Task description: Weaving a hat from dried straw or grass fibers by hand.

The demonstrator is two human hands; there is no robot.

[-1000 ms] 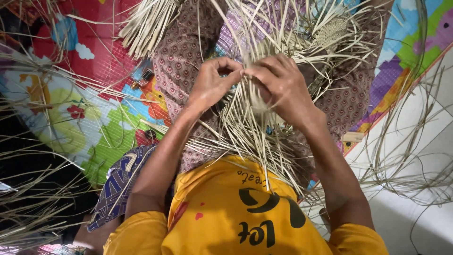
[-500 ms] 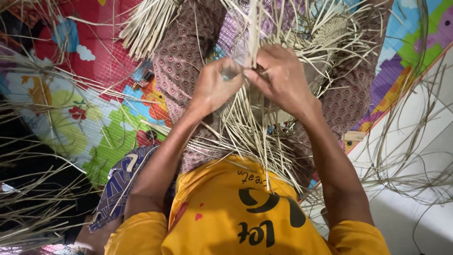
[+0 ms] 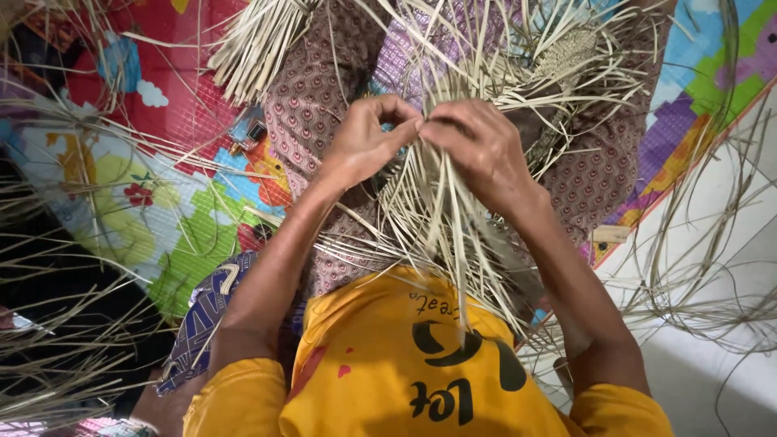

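Pale dried straw strands [image 3: 441, 210] pinched between left hand [image 3: 364, 146] and right hand [image 3: 481, 150] fingers; brittle fibres risk snapping if overtightened.

Colourful patterned floor mat [image 3: 186, 235], pale floor [image 3: 712, 356] at right, even light

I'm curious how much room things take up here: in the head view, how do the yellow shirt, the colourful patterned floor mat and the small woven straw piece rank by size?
1. Colourful patterned floor mat, largest.
2. Yellow shirt, though nearness to the camera enlarges it.
3. Small woven straw piece, smallest.
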